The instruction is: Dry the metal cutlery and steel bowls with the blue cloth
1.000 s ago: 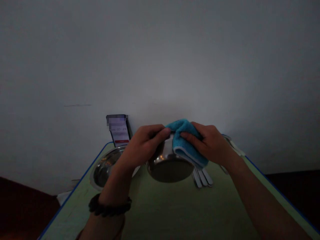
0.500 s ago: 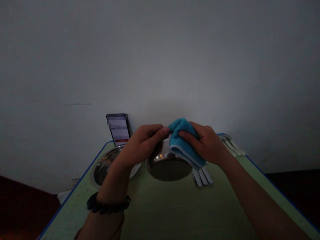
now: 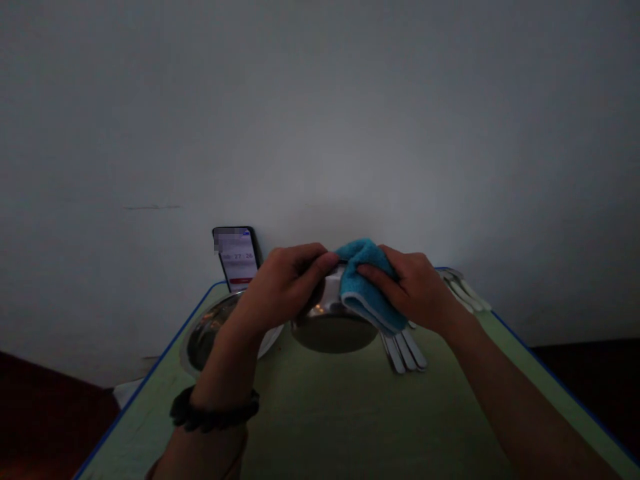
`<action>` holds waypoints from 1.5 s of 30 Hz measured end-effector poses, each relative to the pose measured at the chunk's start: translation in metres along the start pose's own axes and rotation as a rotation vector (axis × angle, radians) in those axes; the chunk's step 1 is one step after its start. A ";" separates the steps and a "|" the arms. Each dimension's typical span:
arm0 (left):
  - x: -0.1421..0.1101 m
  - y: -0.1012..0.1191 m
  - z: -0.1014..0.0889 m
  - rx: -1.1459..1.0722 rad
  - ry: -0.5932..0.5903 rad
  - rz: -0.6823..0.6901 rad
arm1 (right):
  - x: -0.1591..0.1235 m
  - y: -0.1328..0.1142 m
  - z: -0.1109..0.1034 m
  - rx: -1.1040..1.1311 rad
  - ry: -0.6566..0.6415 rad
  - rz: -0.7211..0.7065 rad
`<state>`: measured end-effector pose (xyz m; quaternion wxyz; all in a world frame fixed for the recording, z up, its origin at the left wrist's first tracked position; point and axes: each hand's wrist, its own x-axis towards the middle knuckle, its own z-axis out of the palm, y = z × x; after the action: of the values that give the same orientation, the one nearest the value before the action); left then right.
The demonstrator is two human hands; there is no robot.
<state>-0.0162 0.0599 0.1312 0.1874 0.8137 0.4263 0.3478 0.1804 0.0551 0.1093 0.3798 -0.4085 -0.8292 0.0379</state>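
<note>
Above the table I hold a shiny metal bowl (image 3: 333, 327), tilted so that its flat underside and outer wall face me. My left hand (image 3: 293, 283) grips it at the left, thumb along the rim. A blue towel (image 3: 367, 287) with a pale edge is folded over the bowl's right side. My right hand (image 3: 410, 287) is closed on this towel, pressing it to the bowl. The bowl's inside and the fingers behind it are hidden.
A wide metal basin (image 3: 200, 340) stands at the left, partly behind my forearm. Behind it a phone (image 3: 237, 260) leans on the wall. Several metal utensil handles (image 3: 407, 353) lie under the towel's right side, and white-handled utensils (image 3: 467, 293) lie at the back right of the green table (image 3: 350, 427).
The bowl tips slightly and its bottom edge has risen a little. The towel and my right hand have shifted slightly left. Both hands keep their grip.
</note>
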 end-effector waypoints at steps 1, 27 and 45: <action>0.000 -0.002 0.000 -0.020 0.048 -0.013 | 0.000 0.001 -0.001 -0.011 0.021 0.013; -0.004 0.004 -0.010 0.256 -0.216 0.103 | -0.003 -0.013 0.012 -0.180 -0.094 0.069; -0.004 0.007 -0.010 0.281 -0.104 0.104 | -0.001 -0.015 0.005 -0.294 -0.122 0.000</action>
<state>-0.0211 0.0529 0.1399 0.0755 0.8698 0.4179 0.2512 0.1679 0.0460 0.1102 0.2650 -0.4566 -0.8472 -0.0592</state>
